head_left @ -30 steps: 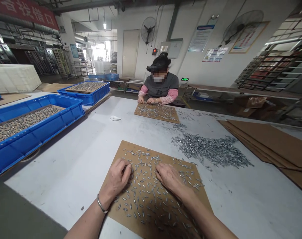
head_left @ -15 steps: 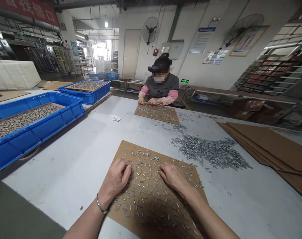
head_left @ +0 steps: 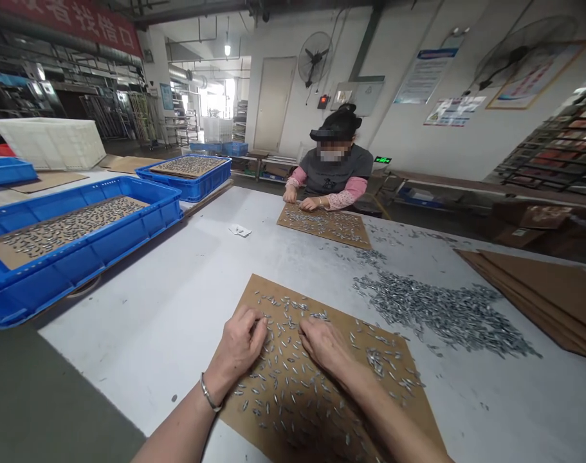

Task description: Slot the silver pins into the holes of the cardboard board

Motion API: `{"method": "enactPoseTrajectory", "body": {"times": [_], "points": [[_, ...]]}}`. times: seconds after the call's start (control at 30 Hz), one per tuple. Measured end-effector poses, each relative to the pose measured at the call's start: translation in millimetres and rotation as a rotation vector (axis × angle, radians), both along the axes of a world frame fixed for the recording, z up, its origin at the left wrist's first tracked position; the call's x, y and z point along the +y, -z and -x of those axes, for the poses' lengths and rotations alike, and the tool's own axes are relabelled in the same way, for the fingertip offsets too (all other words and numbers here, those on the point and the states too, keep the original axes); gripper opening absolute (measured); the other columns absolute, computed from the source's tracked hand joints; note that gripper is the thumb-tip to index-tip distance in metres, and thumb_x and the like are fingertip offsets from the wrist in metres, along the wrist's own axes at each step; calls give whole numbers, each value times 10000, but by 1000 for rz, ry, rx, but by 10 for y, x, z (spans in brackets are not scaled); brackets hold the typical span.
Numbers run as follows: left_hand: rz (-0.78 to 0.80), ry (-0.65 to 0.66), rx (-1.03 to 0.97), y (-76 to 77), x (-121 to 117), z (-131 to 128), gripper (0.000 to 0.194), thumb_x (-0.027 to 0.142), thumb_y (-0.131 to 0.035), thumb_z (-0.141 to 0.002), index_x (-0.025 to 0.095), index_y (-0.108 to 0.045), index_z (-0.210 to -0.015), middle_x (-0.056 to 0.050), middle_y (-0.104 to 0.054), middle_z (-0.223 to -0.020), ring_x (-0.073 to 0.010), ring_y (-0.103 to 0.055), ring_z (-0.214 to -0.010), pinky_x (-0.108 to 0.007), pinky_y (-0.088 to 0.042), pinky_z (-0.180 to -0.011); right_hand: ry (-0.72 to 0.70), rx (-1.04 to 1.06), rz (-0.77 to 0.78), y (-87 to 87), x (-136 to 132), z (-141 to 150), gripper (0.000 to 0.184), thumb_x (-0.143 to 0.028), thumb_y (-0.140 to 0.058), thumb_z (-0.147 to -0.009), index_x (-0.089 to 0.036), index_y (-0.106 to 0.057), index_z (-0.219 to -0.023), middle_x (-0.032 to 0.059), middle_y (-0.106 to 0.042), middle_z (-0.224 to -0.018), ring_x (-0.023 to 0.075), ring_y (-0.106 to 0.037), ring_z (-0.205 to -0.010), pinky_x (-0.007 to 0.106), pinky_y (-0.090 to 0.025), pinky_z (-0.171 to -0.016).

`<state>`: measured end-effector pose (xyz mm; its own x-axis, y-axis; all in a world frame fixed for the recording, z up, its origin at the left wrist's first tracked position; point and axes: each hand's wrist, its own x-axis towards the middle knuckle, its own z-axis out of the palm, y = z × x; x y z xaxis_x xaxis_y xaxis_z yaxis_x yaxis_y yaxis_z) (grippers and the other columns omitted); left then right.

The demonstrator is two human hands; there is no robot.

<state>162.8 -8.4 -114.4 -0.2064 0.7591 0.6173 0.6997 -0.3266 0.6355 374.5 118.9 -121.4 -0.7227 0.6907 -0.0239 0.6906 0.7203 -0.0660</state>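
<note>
A brown cardboard sheet lies before me on the white table, strewn with small silvery spindle-shaped metal pieces. My left hand rests over its upper left part, thumb and fingers closed in a pinch. A metal bracelet is on that wrist. Across from it, my right hand is low over the upper middle, fingers curled down and pressed together. What either pinch holds is hidden or too small to make out. Right of my right forearm, a small clump of the pieces sits on the sheet.
A large heap of loose pieces spreads to the right, near stacked cardboard sheets. Opposite, a person works over another strewn sheet. Blue trays with filled sheets stand left. A scrap of white paper lies mid-table.
The view has turned left, so everything sits further right. My right hand has moved slightly left, closer to my left hand. The clump beside my right forearm now shows.
</note>
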Motion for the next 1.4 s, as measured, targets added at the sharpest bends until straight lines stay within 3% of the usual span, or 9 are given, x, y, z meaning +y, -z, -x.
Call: {"method": "enactPoseTrajectory", "body": {"times": [0.13,0.27,0.37,0.5,0.67,0.9,1.2,1.4], "points": [[187,-19,91,-128,37,112,192,198,-530,-1012,222,-634,-852,-27,-660,-848,-167,-629,-718,-287,-503,-660,-32,45,122,-48,85,-74,263,-187,-454,-998,-206,-626,-799,75,-662,-885,206,-600,-851,295,-385,-753],[329,36,286,-317,260,152,218,147,-527,-960,208,-651,-791,-47,-660,-833,-178,-618,-698,-288,-502,-639,9,170,155,-102,229,-96,225,-195,-471,-995,-212,-652,-862,66,-660,-922,200,-603,-846,285,-393,-744],[536,68,421,-384,522,29,213,118,-560,-912,184,-692,-759,-88,-690,-825,-222,-671,-819,-315,-548,-752,21,151,174,-66,276,32,185,-199,-522,-979,-213,-668,-867,58,-662,-922,204,-612,-884,282,-378,-758],[784,77,479,-334,796,-196,172,160,-602,-914,146,-769,-875,-161,-761,-988,-269,-723,-948,-339,-574,-831,48,112,139,-4,288,211,191,-224,-526,-992,-198,-656,-855,71,-671,-924,211,-613,-889,291,-352,-751],[869,86,529,-271,936,-312,192,185,-616,-919,125,-798,-929,-196,-786,-999,-307,-748,-994,-365,-590,-872,60,115,169,16,411,221,206,-190,-481,-988,-184,-641,-858,79,-687,-899,199,-611,-850,286,-347,-743],[954,48,552,-327,1020,-367,258,144,-594,-889,69,-801,-1023,-253,-787,-1033,-355,-766,-997,-391,-603,-835,24,143,204,62,520,164,185,-217,-472,-993,-187,-618,-883,87,-682,-941,206,-601,-877,287,-355,-751],[992,-10,516,-381,1092,-145,228,172,-607,-901,99,-808,-979,-213,-797,-1009,-293,-774,-957,-299,-575,-787,32,124,226,-35,505,225,165,-178,-499,-969,-193,-611,-848,76,-664,-902,195,-591,-833,276,-330,-698],[951,-107,501,-493,1132,118,249,153,-557,-930,85,-787,-999,-209,-783,-1053,-279,-749,-1009,-294,-549,-830,109,241,197,-127,677,166,185,-205,-501,-989,-200,-684,-961,92,-709,-1019,228,-644,-982,285,-395,-808]]}}
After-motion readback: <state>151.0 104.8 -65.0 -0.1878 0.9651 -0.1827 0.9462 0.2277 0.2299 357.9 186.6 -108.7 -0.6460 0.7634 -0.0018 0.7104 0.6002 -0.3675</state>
